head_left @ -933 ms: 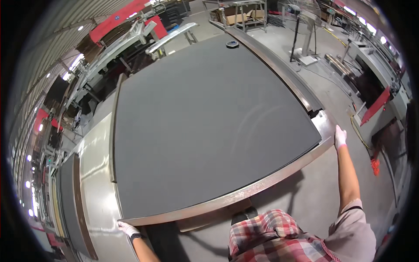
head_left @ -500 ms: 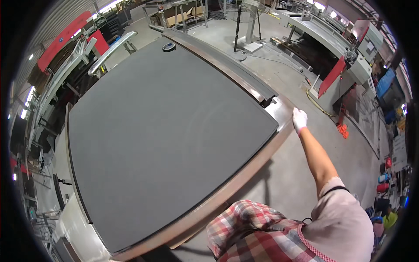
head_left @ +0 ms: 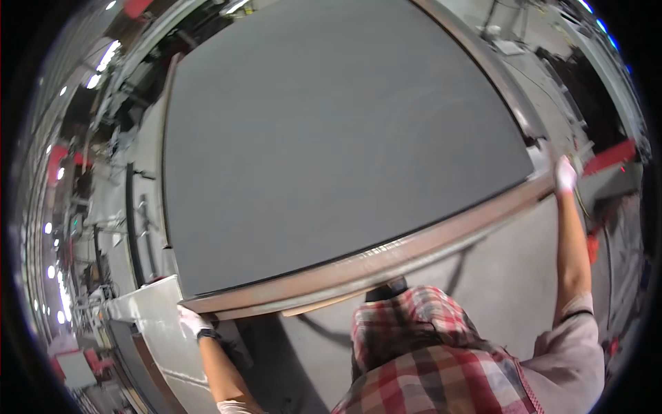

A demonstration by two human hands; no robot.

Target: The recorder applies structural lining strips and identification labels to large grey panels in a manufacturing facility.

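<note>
A large flat grey panel (head_left: pixel 345 152) with a brownish metal edge frame (head_left: pixel 386 265) fills the middle of the head view. My right hand (head_left: pixel 565 174), in a white glove, is closed around the frame's right corner. At the near left corner, my left hand (head_left: pixel 192 321), also gloved in white and wearing a dark band at the wrist, grips the frame's edge from outside. Its fingers are partly hidden and blurred. Along the panel's right side runs a raised metal strip (head_left: pixel 476 55), which ends close to my right hand.
Below the left corner is a pale sheet-like surface (head_left: pixel 165 331). A black upright bar (head_left: pixel 132 221) stands left of the panel. A red machine part (head_left: pixel 610 159) lies beyond my right hand. My checked apron (head_left: pixel 434 372) is close to the near edge.
My left hand has come into view at the near left corner. The view has turned and shifted, so the tape roll at the far end has gone out of sight. My right hand stays on its corner.
</note>
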